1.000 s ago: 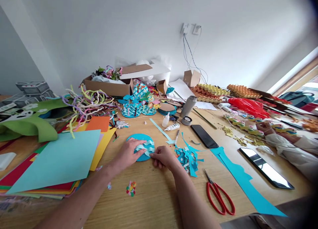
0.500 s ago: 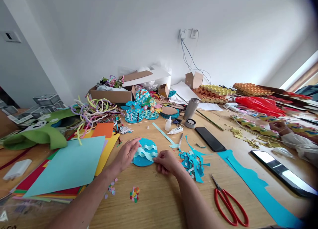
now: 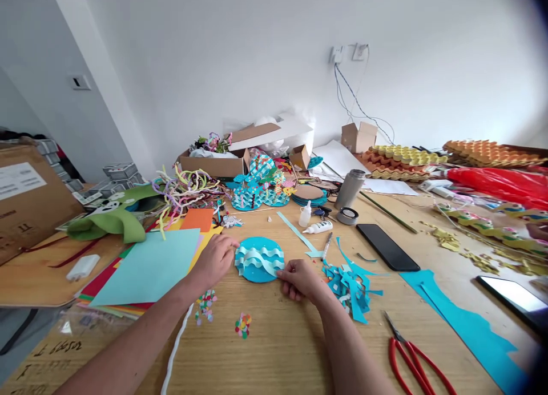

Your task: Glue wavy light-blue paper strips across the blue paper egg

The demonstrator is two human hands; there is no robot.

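The blue paper disc (image 3: 259,261), layered with pale wavy strips (image 3: 257,257), lies flat on the wooden table (image 3: 282,349). The left hand (image 3: 215,260) rests curled against its left edge; the right hand (image 3: 301,278) pinches a strip end at its lower right edge. Blue paper scraps (image 3: 351,281) lie just beside the right hand.

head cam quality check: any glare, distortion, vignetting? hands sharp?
Head view: soft, even light with faint shadows; wide-angle bend at the edges, the wall corner leaning; dark vignette in the right corners. Glare on the tablet at far right. Left hand, right hand and blue disc are sharp; the near forearms are slightly soft.
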